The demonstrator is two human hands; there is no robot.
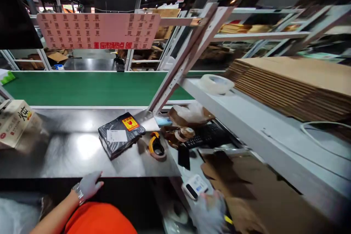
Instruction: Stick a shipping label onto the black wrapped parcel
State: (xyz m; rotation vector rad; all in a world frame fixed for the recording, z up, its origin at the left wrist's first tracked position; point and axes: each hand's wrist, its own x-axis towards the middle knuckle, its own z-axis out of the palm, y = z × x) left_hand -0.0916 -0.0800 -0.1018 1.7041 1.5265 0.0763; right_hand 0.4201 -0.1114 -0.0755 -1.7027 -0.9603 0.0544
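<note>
My left hand (90, 184), in a light glove with a metal wristband, rests with fingers spread on the near edge of the steel table (68, 153). It holds nothing. A black plastic-wrapped parcel (121, 134) with a white label and a red-yellow sticker lies on the table beyond it. My right hand (211, 210), also gloved and blurred, is low at the right, touching a white handheld scanner (195, 186). Whether the fingers grip the scanner is unclear. A tape dispenser (156, 147) with a yellow handle sits right of the parcel.
A green conveyor belt (87, 87) runs behind the table. A printed carton (13, 122) stands at the left. A black keyboard (205, 136), tape rolls and flat cardboard (246, 186) lie at the right. A grey shelf (260, 124) carries a tape roll (216, 83) and stacked flat cartons (296, 84).
</note>
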